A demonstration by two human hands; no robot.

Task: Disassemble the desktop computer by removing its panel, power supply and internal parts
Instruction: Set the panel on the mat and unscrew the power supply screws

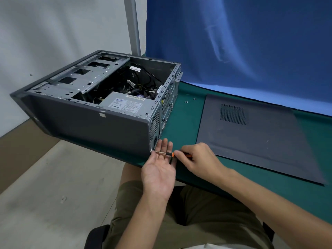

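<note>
Right hand (195, 159) pinched the screwdriver (166, 153), left hand (159, 168) lay open beneath (power supply (124, 105) likely heavy, rigid: grip its sides).

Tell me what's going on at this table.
A seated person is taking apart a desktop computer that lies on its side on the green table. Its side panel is already off and lies flat to the right, with two loose screws between them. The right hand grips a screwdriver whose tip meets the case's lower rear corner; the left hand is held open, palm up, under the shaft. The power supply sits inside, not yet removed.
</note>
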